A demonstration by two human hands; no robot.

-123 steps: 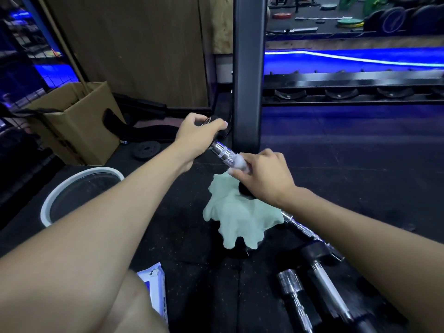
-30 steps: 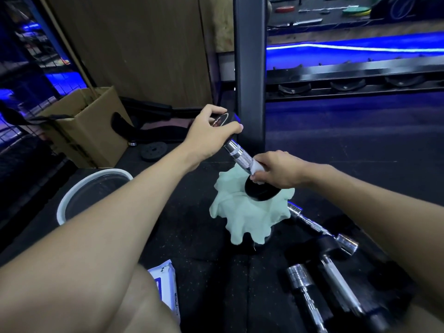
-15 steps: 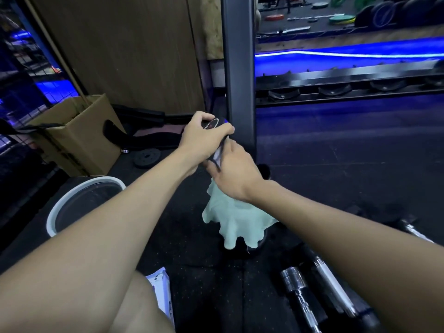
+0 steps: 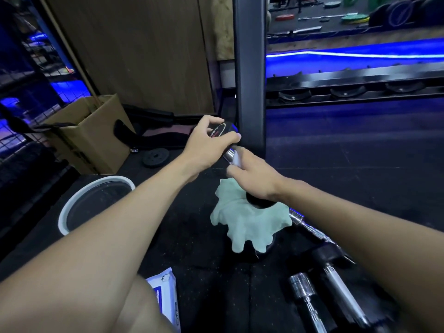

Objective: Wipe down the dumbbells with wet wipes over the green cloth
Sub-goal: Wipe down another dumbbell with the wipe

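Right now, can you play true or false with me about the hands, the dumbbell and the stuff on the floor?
1. The left hand grips the dumbbell's top black end. True.
2. The right hand holds a white wipe against the shiny handle. True.
3. The dumbbell lies flat on the floor. False: it stands tilted, its lower end on the green cloth.
4. The green cloth is inside the white bucket. False: the cloth lies on the floor to the bucket's right.
5. A cardboard box stands beyond the bucket. True.
6. The pack of wipes sits on top of the box. False: it lies on the floor near the person's leg.
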